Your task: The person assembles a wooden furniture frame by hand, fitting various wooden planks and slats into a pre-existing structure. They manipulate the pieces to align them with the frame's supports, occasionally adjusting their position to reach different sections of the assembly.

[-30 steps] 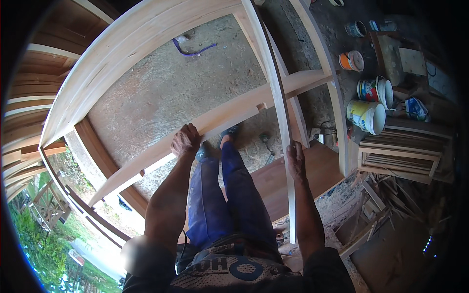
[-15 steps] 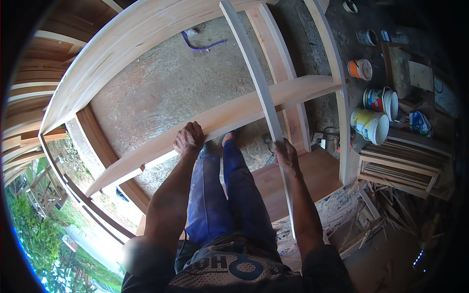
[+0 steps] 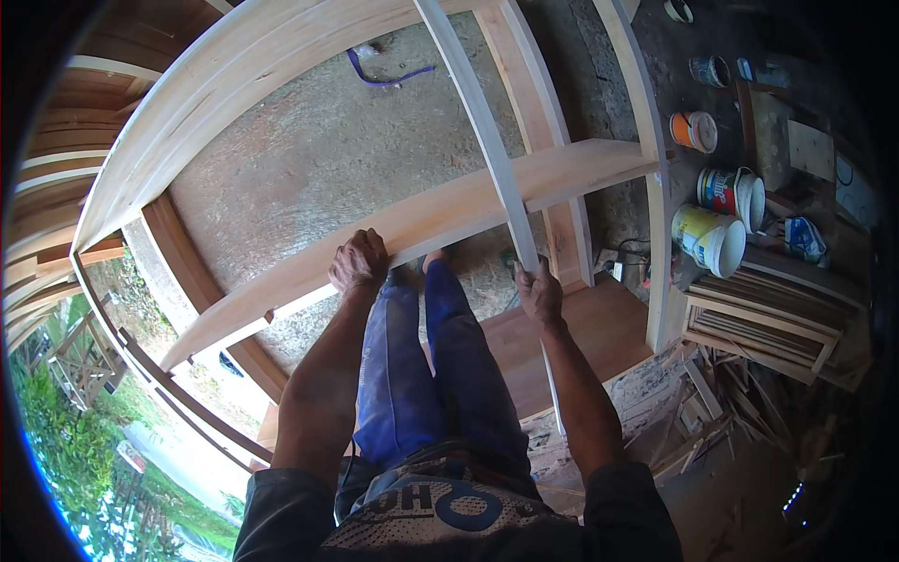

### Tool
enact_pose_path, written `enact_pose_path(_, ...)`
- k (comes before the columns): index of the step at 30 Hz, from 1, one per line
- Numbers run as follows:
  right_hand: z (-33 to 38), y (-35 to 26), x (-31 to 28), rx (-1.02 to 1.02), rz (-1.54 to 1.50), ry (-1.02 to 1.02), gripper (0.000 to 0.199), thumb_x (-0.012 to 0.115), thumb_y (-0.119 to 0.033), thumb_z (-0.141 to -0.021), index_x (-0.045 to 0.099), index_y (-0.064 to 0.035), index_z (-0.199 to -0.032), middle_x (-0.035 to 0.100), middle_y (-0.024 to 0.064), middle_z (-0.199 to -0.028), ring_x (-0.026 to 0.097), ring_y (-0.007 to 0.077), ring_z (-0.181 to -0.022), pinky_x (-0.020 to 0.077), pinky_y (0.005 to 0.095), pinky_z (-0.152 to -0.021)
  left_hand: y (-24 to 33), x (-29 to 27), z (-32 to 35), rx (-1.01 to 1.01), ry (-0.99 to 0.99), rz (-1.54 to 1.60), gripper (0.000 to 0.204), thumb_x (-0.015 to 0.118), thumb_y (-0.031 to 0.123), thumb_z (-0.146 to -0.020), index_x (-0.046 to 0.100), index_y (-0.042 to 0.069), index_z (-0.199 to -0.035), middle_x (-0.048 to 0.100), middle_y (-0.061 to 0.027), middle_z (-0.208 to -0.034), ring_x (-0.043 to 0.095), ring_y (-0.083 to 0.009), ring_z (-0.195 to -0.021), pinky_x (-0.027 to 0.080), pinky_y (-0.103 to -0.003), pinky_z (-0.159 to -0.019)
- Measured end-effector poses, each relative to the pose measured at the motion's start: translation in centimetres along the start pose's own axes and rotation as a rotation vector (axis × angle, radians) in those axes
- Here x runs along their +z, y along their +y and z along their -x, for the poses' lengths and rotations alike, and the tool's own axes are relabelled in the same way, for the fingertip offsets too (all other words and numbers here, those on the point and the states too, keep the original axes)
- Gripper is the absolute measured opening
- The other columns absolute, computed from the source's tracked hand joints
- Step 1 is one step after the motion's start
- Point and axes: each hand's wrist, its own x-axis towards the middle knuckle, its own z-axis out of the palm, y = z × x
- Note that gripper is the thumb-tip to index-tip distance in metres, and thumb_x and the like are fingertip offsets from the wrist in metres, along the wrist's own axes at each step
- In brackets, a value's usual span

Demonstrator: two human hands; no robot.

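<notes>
Concrete floor point(image 3: 281, 159) lies beyond the left grip point(image 3: 359, 260), clasped on the long plank point(image 3: 440, 211); the right grip point(image 3: 539, 292) grasps the pale strip point(image 3: 476, 117), running ahead over that plank; handling the strip seems in hand, its next move calling for steady control.

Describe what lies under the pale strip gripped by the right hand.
Below the strip, the wide plank and concrete floor show on both sides. The surfaces directly beneath are covered; whether it touches the plank cannot be told.
</notes>
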Motion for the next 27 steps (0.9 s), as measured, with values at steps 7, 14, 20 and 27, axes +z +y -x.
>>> enact_pose_path(7, 0.1, -1.0, -0.4, -0.056, 0.125, 0.134, 0.035, 0.065, -0.038, -0.094, 0.053, -0.0104, -0.112, 0.069, 0.0201, -0.086, 0.066, 0.0454, -0.076, 0.0525, 0.0527, -0.062, 0.6, -0.1, 0.1, 0.027, 0.009, 0.002, 0.043, 0.040, 0.041, -0.096, 0.071, 0.012, -0.096, 0.073, -0.0153, -0.102, 0.067, -0.0363, -0.101, 0.051, -0.052, -0.087)
enact_pose_path(14, -0.1, -0.7, -0.2, -0.015, 0.161, 0.109, 0.037, 0.066, -0.039, -0.093, 0.053, -0.0106, -0.112, 0.068, 0.0207, -0.085, 0.066, 0.0462, -0.078, 0.0520, 0.0533, -0.064, -1.4, 2.1, -1.0, 0.089, 0.012, 0.016, 0.035, 0.051, 0.043, -0.093, 0.068, 0.013, -0.096, 0.071, -0.0171, -0.101, 0.066, -0.0411, -0.100, 0.050, -0.055, -0.083)
enact_pose_path(20, 0.4, 0.1, 0.3, -0.039, 0.108, 0.051, 0.038, 0.064, -0.027, -0.096, 0.049, -0.0053, -0.123, 0.068, 0.0221, -0.084, 0.068, 0.0432, -0.080, 0.0510, 0.0517, -0.066, -3.0, 4.5, -1.5, 0.046, 0.225, 0.114, 0.034, 0.049, 0.037, -0.094, 0.071, 0.011, -0.089, 0.073, -0.0161, -0.099, 0.068, -0.0367, -0.098, 0.053, -0.052, -0.086)
enact_pose_path(27, 0.0, 0.6, 0.4, -0.083, 0.245, 0.063, 0.042, 0.059, -0.024, -0.099, 0.044, 0.0010, -0.129, 0.068, 0.0277, -0.090, 0.066, 0.0485, -0.086, 0.0511, 0.0535, -0.068, -1.2, 0.1, 0.3, 0.009, 0.069, 0.216, 0.036, 0.047, 0.036, -0.095, 0.070, 0.008, -0.094, 0.073, -0.0155, -0.100, 0.067, -0.0358, -0.102, 0.053, -0.051, -0.088)
